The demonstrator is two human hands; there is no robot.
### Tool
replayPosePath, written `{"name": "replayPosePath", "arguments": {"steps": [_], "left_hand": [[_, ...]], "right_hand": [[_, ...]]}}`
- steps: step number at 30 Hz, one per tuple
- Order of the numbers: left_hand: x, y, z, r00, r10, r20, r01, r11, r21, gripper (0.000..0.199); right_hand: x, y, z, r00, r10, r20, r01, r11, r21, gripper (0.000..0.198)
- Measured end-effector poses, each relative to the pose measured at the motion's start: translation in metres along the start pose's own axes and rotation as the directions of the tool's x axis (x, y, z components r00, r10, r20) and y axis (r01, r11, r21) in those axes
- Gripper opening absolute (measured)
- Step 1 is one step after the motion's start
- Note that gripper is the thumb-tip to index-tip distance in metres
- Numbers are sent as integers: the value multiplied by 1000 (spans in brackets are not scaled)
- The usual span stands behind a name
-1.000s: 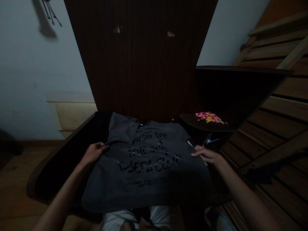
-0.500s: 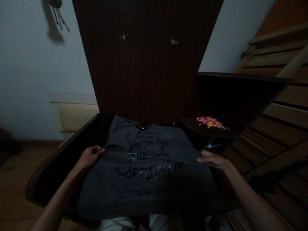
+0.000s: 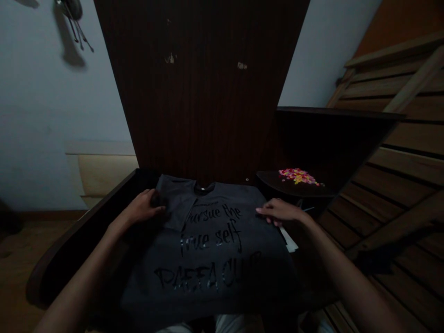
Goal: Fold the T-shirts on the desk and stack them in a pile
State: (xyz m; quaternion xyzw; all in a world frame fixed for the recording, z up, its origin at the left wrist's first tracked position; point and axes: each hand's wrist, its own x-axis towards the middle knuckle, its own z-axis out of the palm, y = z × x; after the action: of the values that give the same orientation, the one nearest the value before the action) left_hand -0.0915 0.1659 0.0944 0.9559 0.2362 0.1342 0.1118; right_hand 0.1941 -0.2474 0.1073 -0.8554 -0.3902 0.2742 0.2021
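Note:
A dark grey T-shirt (image 3: 208,226) lies front up across the dark desk surface, its collar toward the back panel and its hem toward my lap. Glossy black lettering runs over its chest. The sleeve on the left lies folded inward on the front. My left hand (image 3: 143,207) is at the upper left edge of the shirt, with thumb and fingers apart. Over the upper right edge lies my right hand (image 3: 279,212), fingers stretched onto the cloth. Beneath that edge a white object (image 3: 289,241) pokes out, partly covered.
Small pink, red and yellow pieces (image 3: 299,175) are heaped on a rounded corner shelf (image 3: 267,182) at the right. A tall dark panel (image 3: 204,101) stands behind the shirt. Wooden slats (image 3: 409,166) lean at the right, and a raised dark edge (image 3: 83,231) borders the left.
Both hands have let go of the shirt's sides and moved up toward its shoulders. The shirt's lower part has come nearer to me, and the white object now shows at the right.

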Motion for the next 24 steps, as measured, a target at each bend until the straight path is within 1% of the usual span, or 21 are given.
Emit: {"name": "replayPosePath", "arguments": {"steps": [1, 2, 3, 4, 6, 8, 10, 12, 14, 17, 20, 24], "left_hand": [[15, 8, 2, 996, 30, -82, -28, 999, 29, 60], [29, 16, 5, 989, 41, -139, -32, 997, 64, 63], [43, 23, 9, 985, 56, -165, -40, 994, 99, 62], [56, 28, 13, 983, 63, -172, -39, 990, 137, 60], [76, 36, 22, 981, 51, -190, -9, 976, 215, 56], [89, 39, 30, 983, 30, -181, 22, 960, 280, 50], [96, 39, 35, 988, 21, -151, 31, 942, 334, 41], [98, 36, 37, 992, 42, -122, 6, 929, 370, 34], [98, 31, 37, 990, 75, -120, -24, 923, 383, 31], [96, 21, 33, 984, 73, -162, -8, 931, 366, 30], [94, 9, 27, 976, 9, -215, 60, 949, 309, 30], [95, -3, 19, 965, -79, -249, 132, 971, 200, 27]], "right_hand": [[12, -10, -2, 992, -83, -95, 78, 995, -61, 56], [26, -19, -3, 973, -144, -182, 120, 983, -138, 49], [42, -27, -2, 947, -188, -261, 136, 969, -204, 39], [57, -34, -1, 925, -214, -315, 139, 960, -243, 31], [89, -44, 5, 892, -232, -388, 123, 950, -286, 22], [117, -50, 12, 875, -247, -418, 106, 938, -331, 23], [140, -51, 19, 869, -236, -436, 73, 931, -358, 26], [158, -51, 25, 871, -204, -448, 27, 928, -372, 29], [172, -48, 31, 872, -173, -458, -13, 927, -375, 30], [187, -43, 36, 867, -150, -475, -45, 927, -373, 32], [198, -38, 39, 853, -137, -503, -69, 927, -369, 32], [206, -33, 38, 835, -135, -534, -81, 929, -361, 20]]}}
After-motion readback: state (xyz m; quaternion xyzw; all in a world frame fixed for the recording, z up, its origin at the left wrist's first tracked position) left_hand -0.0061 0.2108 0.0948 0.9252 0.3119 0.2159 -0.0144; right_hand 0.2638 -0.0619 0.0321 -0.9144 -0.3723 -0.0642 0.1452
